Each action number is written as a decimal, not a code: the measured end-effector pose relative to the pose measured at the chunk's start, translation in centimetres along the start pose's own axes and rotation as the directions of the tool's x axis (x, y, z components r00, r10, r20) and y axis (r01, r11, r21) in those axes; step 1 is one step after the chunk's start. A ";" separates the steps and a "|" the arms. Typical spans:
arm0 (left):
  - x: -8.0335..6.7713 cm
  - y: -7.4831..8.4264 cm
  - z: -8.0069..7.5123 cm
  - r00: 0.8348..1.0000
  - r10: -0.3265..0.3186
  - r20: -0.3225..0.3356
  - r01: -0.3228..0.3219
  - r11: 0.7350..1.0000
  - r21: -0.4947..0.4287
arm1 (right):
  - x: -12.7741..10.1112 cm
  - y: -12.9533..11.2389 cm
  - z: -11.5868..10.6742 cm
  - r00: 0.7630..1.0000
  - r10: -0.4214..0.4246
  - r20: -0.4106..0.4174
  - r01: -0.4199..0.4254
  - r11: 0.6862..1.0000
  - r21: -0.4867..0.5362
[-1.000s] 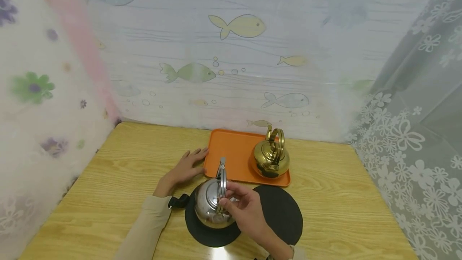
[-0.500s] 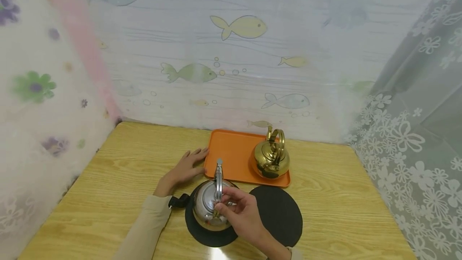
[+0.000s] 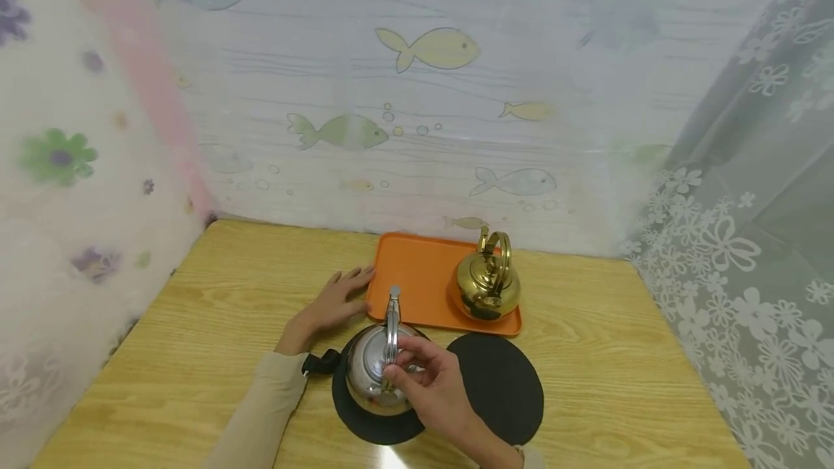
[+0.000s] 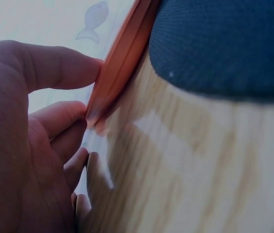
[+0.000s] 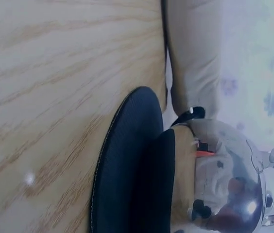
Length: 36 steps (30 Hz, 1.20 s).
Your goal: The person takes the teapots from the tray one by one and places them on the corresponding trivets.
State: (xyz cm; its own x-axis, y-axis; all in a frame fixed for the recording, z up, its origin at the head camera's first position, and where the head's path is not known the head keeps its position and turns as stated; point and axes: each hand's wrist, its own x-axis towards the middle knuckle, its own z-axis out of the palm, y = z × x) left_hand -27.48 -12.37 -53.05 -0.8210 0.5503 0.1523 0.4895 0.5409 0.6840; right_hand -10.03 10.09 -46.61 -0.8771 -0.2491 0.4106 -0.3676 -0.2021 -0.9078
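Observation:
A silver kettle (image 3: 370, 371) (image 5: 229, 182) stands on the left black round mat (image 3: 374, 425) (image 5: 127, 160) near the table's front. My right hand (image 3: 426, 382) pinches its upright handle (image 3: 393, 320). My left hand (image 3: 335, 302) (image 4: 25, 145) lies flat on the wood with straight fingers touching the left edge of the orange tray (image 3: 417, 281) (image 4: 120, 63). A gold kettle (image 3: 487, 286) stands on the right part of that tray.
A second black round mat (image 3: 502, 386) lies to the right of the first, partly under it. The wooden table (image 3: 215, 310) is walled in by fish-print sheeting (image 3: 423, 93) behind and flowered curtains (image 3: 736, 252) at both sides.
The silver kettle has come down a little onto the left mat, with my right hand still on its handle. The left hand has stayed at the tray's edge.

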 end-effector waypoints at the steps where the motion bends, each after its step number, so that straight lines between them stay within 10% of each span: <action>1: 0.0 0.0 0.0 1.000 0.000 0.001 0.000 1.000 -0.001 | 0.0 0.0 0.0 1.000 -0.004 0.001 0.004 1.000 -0.001; 19: 0.1 -0.1 0.0 1.000 -0.003 0.000 0.003 1.000 0.008 | -0.2 -0.4 -1.4 0.996 0.047 0.081 -0.048 0.999 0.002; 27: 0.2 -0.3 -0.1 1.000 0.013 0.008 -0.013 1.000 0.009 | 0.2 -1.7 -4.5 0.997 -0.002 0.074 0.015 0.985 -0.173; 36: 0.2 0.0 -0.2 1.000 0.011 0.028 -0.010 1.000 -0.004 | 3.2 -4.6 -9.3 0.969 -0.196 -0.153 0.151 0.953 -0.263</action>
State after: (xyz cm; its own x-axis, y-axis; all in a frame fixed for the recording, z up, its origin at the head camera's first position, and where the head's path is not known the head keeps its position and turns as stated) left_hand -27.72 -12.43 -52.89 -0.8072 0.5735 0.1396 0.4969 0.5326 0.6852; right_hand -13.99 19.07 -41.95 -0.8248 -0.0568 0.5625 -0.5642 0.0186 -0.8254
